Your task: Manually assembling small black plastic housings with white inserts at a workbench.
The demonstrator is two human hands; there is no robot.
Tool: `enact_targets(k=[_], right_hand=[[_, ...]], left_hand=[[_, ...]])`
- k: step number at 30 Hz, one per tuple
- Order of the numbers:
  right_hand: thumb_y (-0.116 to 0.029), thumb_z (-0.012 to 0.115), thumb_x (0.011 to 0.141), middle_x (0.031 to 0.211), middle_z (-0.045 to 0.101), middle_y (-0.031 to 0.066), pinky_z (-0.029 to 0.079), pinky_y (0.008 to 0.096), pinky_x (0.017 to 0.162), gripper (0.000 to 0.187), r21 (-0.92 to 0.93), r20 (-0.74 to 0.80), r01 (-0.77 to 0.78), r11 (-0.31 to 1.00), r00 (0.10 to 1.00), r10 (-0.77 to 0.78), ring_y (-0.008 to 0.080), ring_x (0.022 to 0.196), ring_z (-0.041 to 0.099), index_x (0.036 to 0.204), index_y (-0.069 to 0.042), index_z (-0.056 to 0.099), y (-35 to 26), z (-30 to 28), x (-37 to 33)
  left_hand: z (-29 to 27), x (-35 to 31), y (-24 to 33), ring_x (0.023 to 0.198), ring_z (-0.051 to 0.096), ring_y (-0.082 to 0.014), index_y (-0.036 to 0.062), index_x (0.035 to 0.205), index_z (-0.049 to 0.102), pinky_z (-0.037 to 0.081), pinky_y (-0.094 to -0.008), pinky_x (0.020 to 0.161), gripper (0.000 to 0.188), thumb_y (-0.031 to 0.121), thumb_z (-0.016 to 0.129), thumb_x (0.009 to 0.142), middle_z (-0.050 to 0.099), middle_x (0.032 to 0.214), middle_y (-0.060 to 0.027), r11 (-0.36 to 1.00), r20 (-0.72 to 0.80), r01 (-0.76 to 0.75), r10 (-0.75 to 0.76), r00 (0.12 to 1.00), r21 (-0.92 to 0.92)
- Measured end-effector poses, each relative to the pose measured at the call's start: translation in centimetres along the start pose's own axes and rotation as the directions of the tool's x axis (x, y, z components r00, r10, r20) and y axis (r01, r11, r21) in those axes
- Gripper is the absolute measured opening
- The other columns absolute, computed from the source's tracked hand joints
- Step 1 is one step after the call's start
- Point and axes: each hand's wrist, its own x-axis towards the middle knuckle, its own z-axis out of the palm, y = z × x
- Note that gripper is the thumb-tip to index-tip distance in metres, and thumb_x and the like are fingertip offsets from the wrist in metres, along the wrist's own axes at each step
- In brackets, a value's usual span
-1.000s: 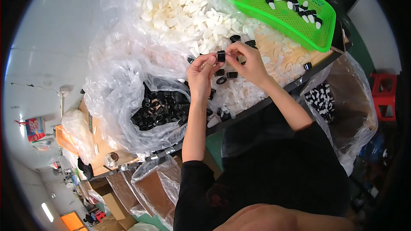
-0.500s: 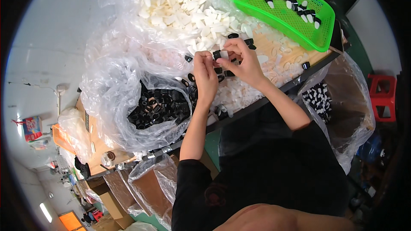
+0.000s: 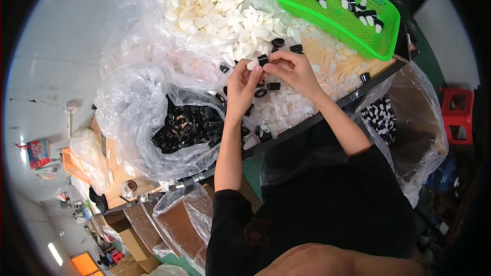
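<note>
Above the bench, my left hand (image 3: 242,91) pinches a white oval plastic piece (image 3: 252,65) between thumb and fingers. A black ring-shaped plastic part (image 3: 263,60) sits at the right end of that piece, and the fingertips of my right hand (image 3: 297,74) close on it. The two parts touch; how deep one goes into the other cannot be made out. Around and below my hands lie loose black rings (image 3: 261,93) and small translucent pieces (image 3: 286,110). Just beyond them is a big heap of white oval pieces (image 3: 204,7).
A green basket (image 3: 332,33) at the far right holds several black-and-white assembled pieces. Left of my left forearm, a clear bag (image 3: 128,122) is full of black rings. A lined box (image 3: 414,117) of black-and-white pieces stands right, beside a red stool (image 3: 456,116).
The white piece now points left and the black part sits on the right, the reverse of before. My left hand has shifted slightly; my right hand stays near the same spot.
</note>
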Motion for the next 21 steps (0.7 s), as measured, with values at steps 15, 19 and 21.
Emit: enact_targets(k=[15, 19, 21], right_hand=[[-0.007, 0.069, 0.089, 0.094, 0.068, 0.0083, 0.054, 0.0244, 0.077, 0.022, 0.143, 0.035, -0.122, 0.982, 0.992, 0.118, 0.0121, 0.088, 0.066, 0.105, 0.007, 0.063, -0.7, -0.2, 0.2], [-0.006, 0.069, 0.088, 0.093, 0.068, 0.0083, 0.054, 0.0248, 0.078, 0.022, 0.128, 0.09, -0.157, 0.979, 0.985, 0.146, 0.0124, 0.088, 0.066, 0.105, 0.007, 0.063, -0.8, -0.4, 0.1], [-0.006, 0.07, 0.087, 0.094, 0.068, 0.0084, 0.054, 0.025, 0.078, 0.022, 0.125, 0.124, -0.169, 0.978, 0.98, 0.154, 0.0126, 0.088, 0.066, 0.105, 0.007, 0.063, -0.7, -0.5, 0.1]], left_hand=[[-0.1, -0.3, 0.7, 0.08, 0.063, -0.0171, 0.0004, 0.086, 0.055, 0.05, -0.0295, 0.078, 0.019, 0.012, 0.051, 0.099, 0.064, 0.085, -0.0089, 0.926, 0.0, -0.106, 0.114, 0.994, -0.363], [-0.7, -0.2, -0.1, 0.079, 0.064, -0.0195, -0.0007, 0.088, 0.057, 0.053, -0.0342, 0.076, 0.022, 0.017, 0.052, 0.1, 0.064, 0.087, -0.0106, 0.98, 0.052, -0.071, 0.082, 0.995, -0.188], [-0.3, -0.3, 0.3, 0.079, 0.064, -0.0189, -0.0012, 0.089, 0.057, 0.053, -0.0335, 0.075, 0.023, 0.017, 0.052, 0.1, 0.064, 0.086, -0.0099, 0.99, 0.039, -0.05, 0.056, 0.998, -0.135]])
